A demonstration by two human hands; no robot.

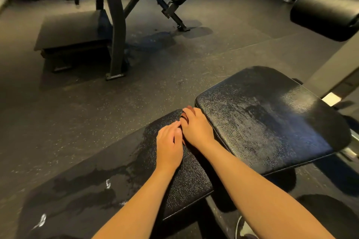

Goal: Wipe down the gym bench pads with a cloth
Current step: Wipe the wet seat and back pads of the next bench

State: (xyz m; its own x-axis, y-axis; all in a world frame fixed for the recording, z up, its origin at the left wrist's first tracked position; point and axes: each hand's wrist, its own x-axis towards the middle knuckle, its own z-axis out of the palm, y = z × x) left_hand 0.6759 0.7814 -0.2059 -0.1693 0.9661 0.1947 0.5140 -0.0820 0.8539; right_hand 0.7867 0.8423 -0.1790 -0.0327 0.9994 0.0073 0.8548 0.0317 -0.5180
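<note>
L hand (169,145) flat, fingers relaxed, on near pad (186,180); R hand (196,128) at its far edge (grip unclear).

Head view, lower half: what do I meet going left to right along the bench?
Wet-streaked long pad → left hand, resting flat on that pad → right hand, at the gap between the two pads → wider pad on the right.
</note>
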